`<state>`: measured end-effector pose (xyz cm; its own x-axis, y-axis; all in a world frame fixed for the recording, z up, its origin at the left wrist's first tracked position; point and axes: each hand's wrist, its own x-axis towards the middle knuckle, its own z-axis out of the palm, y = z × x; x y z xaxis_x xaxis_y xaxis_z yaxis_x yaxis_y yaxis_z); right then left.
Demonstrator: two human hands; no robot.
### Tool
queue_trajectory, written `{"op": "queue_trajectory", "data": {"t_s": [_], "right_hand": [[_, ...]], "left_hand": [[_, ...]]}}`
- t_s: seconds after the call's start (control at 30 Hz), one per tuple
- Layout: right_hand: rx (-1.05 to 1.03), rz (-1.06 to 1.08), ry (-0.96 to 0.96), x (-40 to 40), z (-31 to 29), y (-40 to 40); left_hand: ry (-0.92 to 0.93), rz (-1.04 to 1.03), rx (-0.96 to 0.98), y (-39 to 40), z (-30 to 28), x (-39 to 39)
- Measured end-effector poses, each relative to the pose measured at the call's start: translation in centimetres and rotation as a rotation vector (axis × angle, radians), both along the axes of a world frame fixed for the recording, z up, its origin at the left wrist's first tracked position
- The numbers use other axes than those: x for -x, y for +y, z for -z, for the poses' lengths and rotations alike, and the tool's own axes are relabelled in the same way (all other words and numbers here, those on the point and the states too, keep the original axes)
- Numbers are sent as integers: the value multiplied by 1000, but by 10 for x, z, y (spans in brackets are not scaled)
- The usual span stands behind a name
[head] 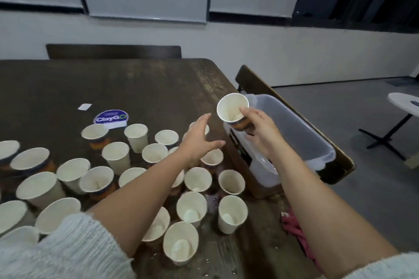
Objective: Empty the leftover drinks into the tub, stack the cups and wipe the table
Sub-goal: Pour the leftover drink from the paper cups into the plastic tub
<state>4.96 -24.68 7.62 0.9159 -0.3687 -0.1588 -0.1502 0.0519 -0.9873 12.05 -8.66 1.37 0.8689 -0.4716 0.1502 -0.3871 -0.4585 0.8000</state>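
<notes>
right hand (260, 133) grips cup (232, 108), seemingly above tub (317, 142).

Stickers, benches and a side table

A round purple sticker (110, 118) and a white label (84, 106) are seen beyond the cups; a white table (404, 101) is placed far right.

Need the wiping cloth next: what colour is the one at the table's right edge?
Pinkish red cloth, bunched at the table's right edge beside the right forearm; head view.
</notes>
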Motion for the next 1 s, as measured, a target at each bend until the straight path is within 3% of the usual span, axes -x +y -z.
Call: {"op": "queue_trajectory", "data": {"t_s": [0.3,0.4,0.7,0.9,1.0], "right_hand": [[-147,-565,94,-34,-15,237],[-146,-764,177,-33,-10,341],[120,-857,196,2,15,580],[275,-827,154,1,30,665],[484,-856,107,1,41,692]], "left_hand": [[-42,-253,466,234,-36,31],[-104,-428,487,335,-36,55],[-86,-636,282,560,-2,138],[77,-743,-206,664,24,180],[219,-663,-387,695,43,192]]}}
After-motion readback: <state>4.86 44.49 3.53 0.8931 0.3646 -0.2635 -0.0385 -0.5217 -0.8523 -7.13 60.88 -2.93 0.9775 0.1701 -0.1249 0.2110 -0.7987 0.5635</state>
